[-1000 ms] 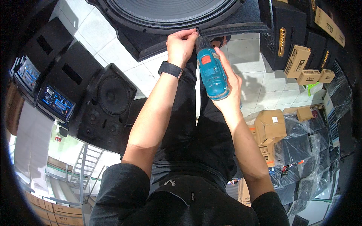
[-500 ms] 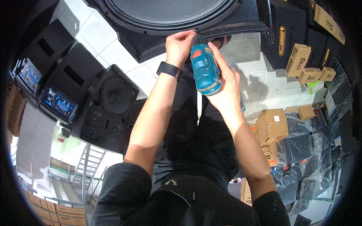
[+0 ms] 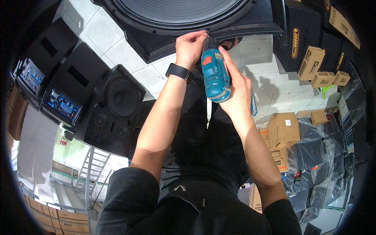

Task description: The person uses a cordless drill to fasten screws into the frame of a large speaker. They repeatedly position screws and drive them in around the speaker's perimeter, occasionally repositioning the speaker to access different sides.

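A large round black speaker cone sits in a black cabinet at the top of the view. My right hand is wrapped round a teal cordless drill, its chuck pointing up at the speaker's rim. Beside the chuck, my left hand pinches with thumb and forefinger at the drill's tip, against the rim's lower edge. What those fingers hold is too small and partly hidden to make out. A black watch band circles my left wrist.
Black speaker cabinets and a lit mixer panel stand to the left. Small cardboard boxes sit by black cabinets at the upper right. Lower right are a larger carton and plastic-wrapped black boxes. A metal ladder is lower left.
Both hands and the drill appear slightly lower and farther right in the view, and the surroundings shift a little too. The drill's tip stays at the speaker rim.
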A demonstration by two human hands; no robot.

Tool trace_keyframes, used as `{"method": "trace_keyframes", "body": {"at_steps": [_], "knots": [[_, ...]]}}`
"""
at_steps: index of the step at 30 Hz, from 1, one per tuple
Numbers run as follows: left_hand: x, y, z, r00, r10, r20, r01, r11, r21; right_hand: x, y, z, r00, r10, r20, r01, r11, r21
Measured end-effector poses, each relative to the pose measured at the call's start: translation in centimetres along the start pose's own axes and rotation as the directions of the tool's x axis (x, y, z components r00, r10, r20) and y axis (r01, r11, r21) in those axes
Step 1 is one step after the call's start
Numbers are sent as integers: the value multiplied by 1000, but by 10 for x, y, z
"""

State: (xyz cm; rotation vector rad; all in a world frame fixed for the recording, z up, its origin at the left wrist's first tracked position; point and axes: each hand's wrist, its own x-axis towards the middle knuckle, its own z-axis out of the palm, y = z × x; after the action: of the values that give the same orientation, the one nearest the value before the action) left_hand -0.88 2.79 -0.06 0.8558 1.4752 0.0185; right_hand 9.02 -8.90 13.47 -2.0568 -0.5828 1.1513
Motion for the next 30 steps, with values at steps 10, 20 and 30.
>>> {"method": "trace_keyframes", "body": {"at_steps": [10,20,30], "knots": [[0,-5,8,998,59,-18,-59,998,-15,5,0,-13,993,106,43,-111,984,141],[-2,-12,14,972,202,-120,-172,960,222,-2,1,-2,994,105,-5,-102,974,201],[-2,-16,11,982,151,-113,-133,979,158,-4,-3,4,993,118,-17,-115,986,124]]}}
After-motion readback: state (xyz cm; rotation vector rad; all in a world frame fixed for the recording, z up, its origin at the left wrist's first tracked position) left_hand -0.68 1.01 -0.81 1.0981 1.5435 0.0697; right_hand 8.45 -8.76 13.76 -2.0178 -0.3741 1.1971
